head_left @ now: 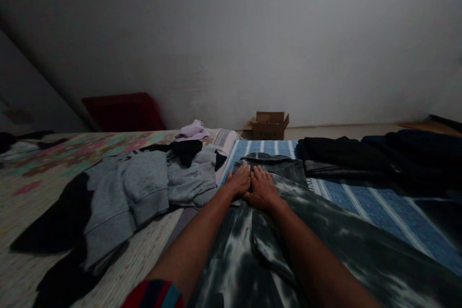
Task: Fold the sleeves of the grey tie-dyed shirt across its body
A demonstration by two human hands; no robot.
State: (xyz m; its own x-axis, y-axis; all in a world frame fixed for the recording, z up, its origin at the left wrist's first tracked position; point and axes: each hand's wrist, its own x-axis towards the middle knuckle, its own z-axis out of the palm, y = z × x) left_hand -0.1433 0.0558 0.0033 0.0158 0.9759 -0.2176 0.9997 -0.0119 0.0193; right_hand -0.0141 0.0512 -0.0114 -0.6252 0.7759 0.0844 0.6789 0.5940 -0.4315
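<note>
A pair of dark green-grey and white tie-dye pants [321,221] lies spread on the bed, the waist end away from me and the legs running towards me and to the right. My left hand [238,180] rests on the cloth near the waistband, fingers stretched out. Beside it, my right hand [263,186] presses flat on the same cloth with its fingers extended. The two hands touch or nearly touch at the thumbs. Both forearms cover part of the pants, and neither hand grips the fabric.
Left of the pants is a loose heap of grey [144,187] and black clothes. Dark folded clothes [335,156] are stacked on the blue striped sheet [371,207] at right. Behind are a lilac cloth [193,131], a cardboard box [269,127] and a red object [124,111] by the wall.
</note>
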